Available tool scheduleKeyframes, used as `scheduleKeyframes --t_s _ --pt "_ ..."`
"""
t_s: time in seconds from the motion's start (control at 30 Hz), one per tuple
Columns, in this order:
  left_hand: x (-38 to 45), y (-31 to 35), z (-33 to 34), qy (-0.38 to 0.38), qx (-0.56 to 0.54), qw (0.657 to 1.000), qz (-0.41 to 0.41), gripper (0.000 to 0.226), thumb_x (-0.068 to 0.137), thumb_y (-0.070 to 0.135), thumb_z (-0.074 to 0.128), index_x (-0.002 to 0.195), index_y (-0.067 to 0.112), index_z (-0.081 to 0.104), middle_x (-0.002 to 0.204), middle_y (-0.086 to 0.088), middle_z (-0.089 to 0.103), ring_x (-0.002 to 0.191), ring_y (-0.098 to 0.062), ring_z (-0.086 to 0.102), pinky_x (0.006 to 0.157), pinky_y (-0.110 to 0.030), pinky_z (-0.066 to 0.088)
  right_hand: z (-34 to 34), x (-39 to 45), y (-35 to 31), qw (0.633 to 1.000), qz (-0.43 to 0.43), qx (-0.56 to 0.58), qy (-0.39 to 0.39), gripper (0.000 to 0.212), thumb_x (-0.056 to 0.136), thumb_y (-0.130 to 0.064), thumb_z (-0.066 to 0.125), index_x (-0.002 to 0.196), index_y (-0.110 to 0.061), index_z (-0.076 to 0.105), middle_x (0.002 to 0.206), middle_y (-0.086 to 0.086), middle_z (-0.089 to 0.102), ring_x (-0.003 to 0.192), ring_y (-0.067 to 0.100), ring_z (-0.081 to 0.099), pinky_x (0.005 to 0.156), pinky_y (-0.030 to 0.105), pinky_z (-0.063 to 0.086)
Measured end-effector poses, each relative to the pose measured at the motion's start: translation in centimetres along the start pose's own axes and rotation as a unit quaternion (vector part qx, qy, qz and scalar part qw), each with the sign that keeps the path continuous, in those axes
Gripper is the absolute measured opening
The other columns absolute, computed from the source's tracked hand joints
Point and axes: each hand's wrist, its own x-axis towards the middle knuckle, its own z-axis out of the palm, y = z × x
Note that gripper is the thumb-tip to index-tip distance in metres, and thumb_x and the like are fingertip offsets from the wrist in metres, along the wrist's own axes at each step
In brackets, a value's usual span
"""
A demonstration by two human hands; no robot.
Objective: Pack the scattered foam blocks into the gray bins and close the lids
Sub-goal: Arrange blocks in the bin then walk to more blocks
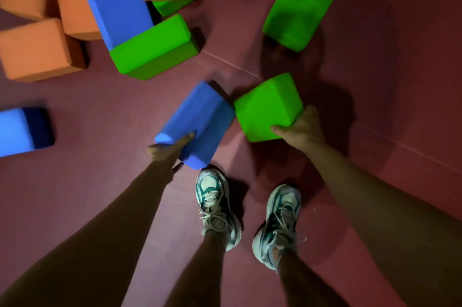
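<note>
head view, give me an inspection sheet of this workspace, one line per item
surface: dark red floor with a pale seam line.
job's things: blue block held in the left hand; green block held in the right hand; no gray bins in view.
clutter: pile of orange, blue and green blocks at upper left; lone green block at upper right; lone blue block at the left edge.
grippers: both hands' fingers curl round their blocks.
cables: nothing seen.
surroundings: the person's two teal and white sneakers on the floor; dim light.
</note>
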Motion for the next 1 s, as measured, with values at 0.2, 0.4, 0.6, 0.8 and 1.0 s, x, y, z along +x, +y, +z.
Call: scheduleKeyframes --t_s 0.2,0.4,0.6,0.8,1.0 --pt "-10.8 -0.3 2.5 -0.003 0.421 0.883 0.207 0.099 0.053 0.044 0.096 0.122 0.011 0.034 0.112 -0.003 0.041 0.110 -0.028 0.042 0.086 -0.040 0.043 -8.0 -8.1 3.0 0.975 -0.131 -0.173 -0.048 0.088 0.065 -0.046 0.085 0.136 -0.035 0.034 0.132 0.010 0.043 0.124 0.037 0.045 0.092 0.045 0.049" --pt "-19.8 -3.4 6.0 -0.044 0.598 0.735 0.316 0.089 0.061 0.044 0.086 0.137 0.033 0.041 0.128 -0.004 0.034 0.121 -0.030 0.034 0.093 -0.054 0.044 -13.4 -12.0 11.8 0.943 -0.254 -0.207 -0.055 0.081 0.062 -0.052 0.079 0.129 -0.031 0.037 0.120 0.009 0.042 0.105 0.036 0.048 0.086 0.047 0.050" --pt "-25.3 -9.8 8.7 -0.132 0.626 0.625 0.447 0.077 0.066 0.039 0.075 0.134 0.043 0.040 0.128 0.000 0.035 0.123 -0.034 0.030 0.087 -0.053 0.045 -17.3 -16.6 21.1 0.943 -0.293 -0.154 -0.030 0.068 0.065 -0.039 0.066 0.125 -0.018 0.042 0.120 0.009 0.050 0.098 0.036 0.054 0.084 0.048 0.049" --pt "-30.4 -15.4 8.7 -0.206 0.604 0.551 0.538 0.085 0.061 0.061 0.070 0.139 0.038 0.042 0.132 0.011 0.047 0.122 -0.026 0.040 0.092 -0.049 0.045 -19.8 -26.4 30.7 0.950 -0.290 -0.113 -0.009 0.073 0.068 -0.026 0.078 0.130 0.000 0.050 0.120 0.021 0.055 0.100 0.039 0.059 0.085 0.039 0.048" --pt "-34.4 -20.7 10.0 -0.205 0.574 0.517 0.600 0.076 0.059 0.063 0.061 0.131 0.044 0.048 0.119 0.019 0.057 0.111 -0.020 0.054 0.088 -0.046 0.048 -17.4 -35.8 39.7 0.954 -0.291 -0.072 0.017 0.072 0.074 -0.034 0.075 0.133 -0.011 0.040 0.120 0.012 0.051 0.099 0.033 0.056 0.081 0.046 0.050"
